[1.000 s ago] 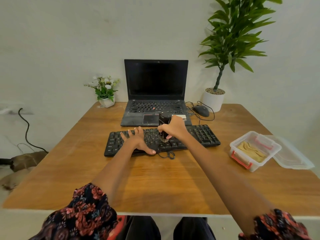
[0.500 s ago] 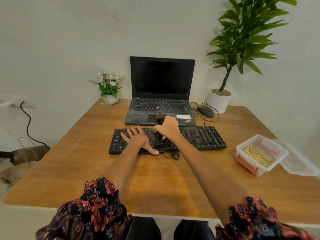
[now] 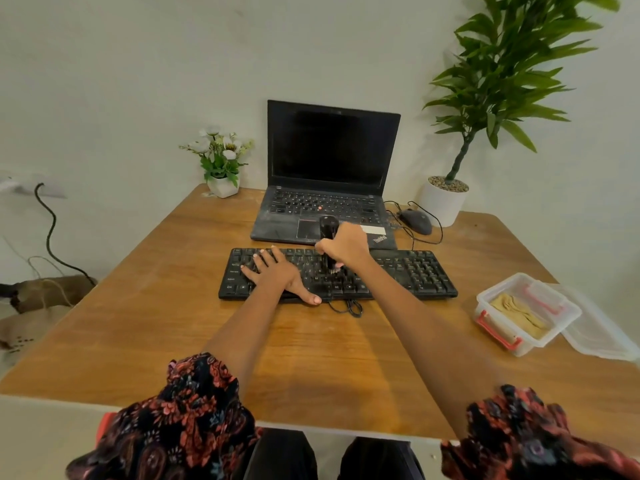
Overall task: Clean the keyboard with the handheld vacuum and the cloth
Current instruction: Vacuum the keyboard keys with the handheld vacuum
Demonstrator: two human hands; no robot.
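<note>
Since the earlier frame, the right hand (image 3: pixel 346 245) is carrying the handheld vacuum (image 3: pixel 329 233) leftward along the keys. On the table (image 3: pixel 138 306), the keyboard (image 3: pixel 415 271) is lying with its long axis left to right, just before the laptop (image 3: pixel 329 174). Left hand (image 3: pixel 277 275) is pressing flat, fingers spread; right fingers are clamping the upright vacuum, nozzle on mid-keyboard. Uncleaned keys are lying both ways. Cloth (image 3: pixel 519 315) is waiting in the container (image 3: pixel 485 299), nearer the right hand. Nozzle tip is partly hidden.
</note>
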